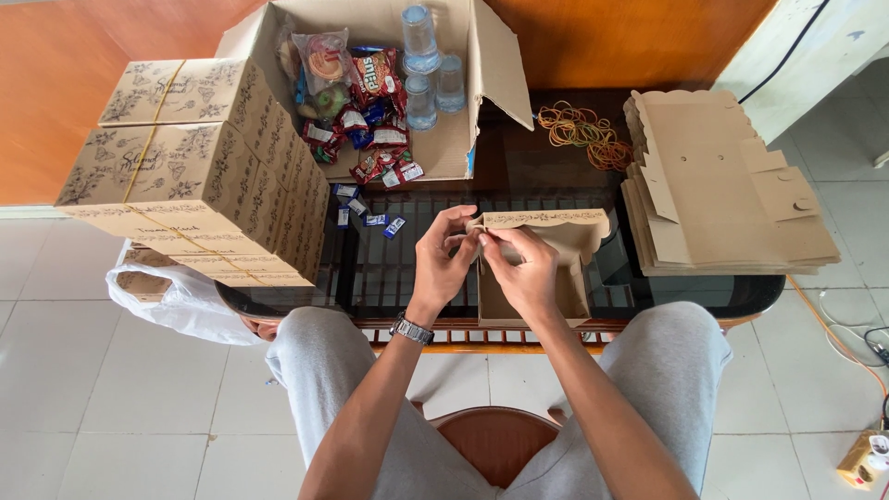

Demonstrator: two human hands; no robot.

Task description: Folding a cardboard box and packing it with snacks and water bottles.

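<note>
Head view, looking down over the knees. The near edge of the half-folded brown cardboard box with a scalloped, printed lid point(542, 264) is hidden behind the forearms, and what the fingertips hold is too small to make out; it is probably the box's front-left flap. The left hand point(443, 261), a metal watch on its wrist, and the right hand point(520, 268) meet at that corner, each grip pressed together in a pinch on the cardboard edge. The box lies open on the dark glass-topped counter point(556, 176), directly under and just beyond both grips.

At right, a flat stack of unfolded matt brown box blanks point(732, 194) has notched, scalloped edges. Beside it lies a loose tangle of yellow and orange rubber bands point(583, 130). An open corrugated carton point(463, 93) holds glossy snack packets and clear plastic water cups, its far side cut off by the frame. At left, finished printed boxes point(194, 167), each tied with a band, stand stacked above a crumpled white plastic bag point(176, 301).
</note>
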